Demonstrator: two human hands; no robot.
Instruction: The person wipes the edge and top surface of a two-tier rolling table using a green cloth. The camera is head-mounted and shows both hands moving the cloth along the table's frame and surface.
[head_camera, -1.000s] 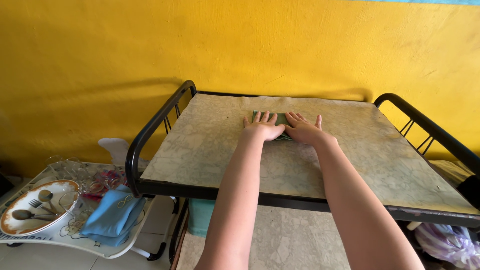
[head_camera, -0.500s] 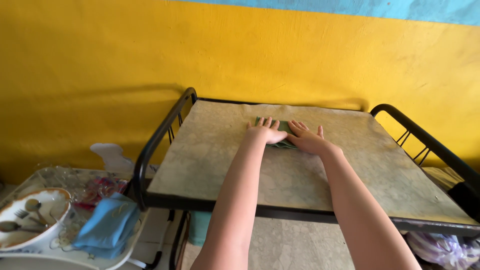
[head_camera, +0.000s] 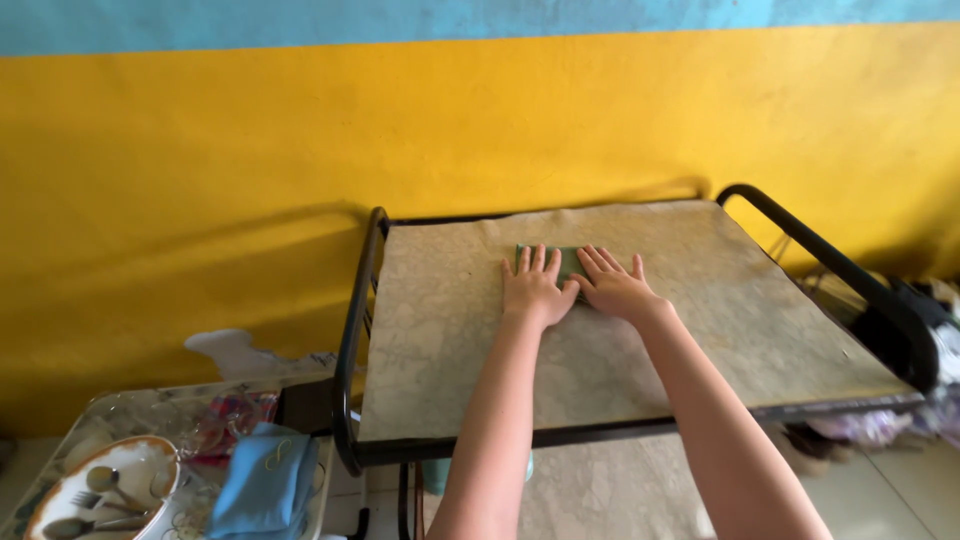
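A small green folded cloth (head_camera: 558, 262) is pressed flat under both hands on the marbled beige top of a black-framed trolley (head_camera: 460, 320). The left hand (head_camera: 536, 288) is laid palm down with the fingers stretched and slightly spread; nothing is gripped, the cloth is only covered and held down by the open palm. The right hand (head_camera: 612, 284) is placed just beside it in the same way, flat, fingers extended toward the wall, with the thumb touching or almost touching the left thumb. Only a narrow strip of the cloth is seen, above the left fingertips and between the two hands; the rest is hidden under the palms.

Beyond the fingertips a yellow wall (head_camera: 300, 150) is seen, topped by a blue band (head_camera: 300, 20). To the left of the left hand, at the edge of the trolley top, the curved black rail (head_camera: 352, 330) is found, and to the right of the right hand, well apart, a second black rail (head_camera: 830, 265).

Far below and to the left of the hands, a lower tray (head_camera: 60, 440) is seen, with a light blue cloth (head_camera: 265, 480) and a white plate (head_camera: 100, 490) in which spoons and a fork are lying.
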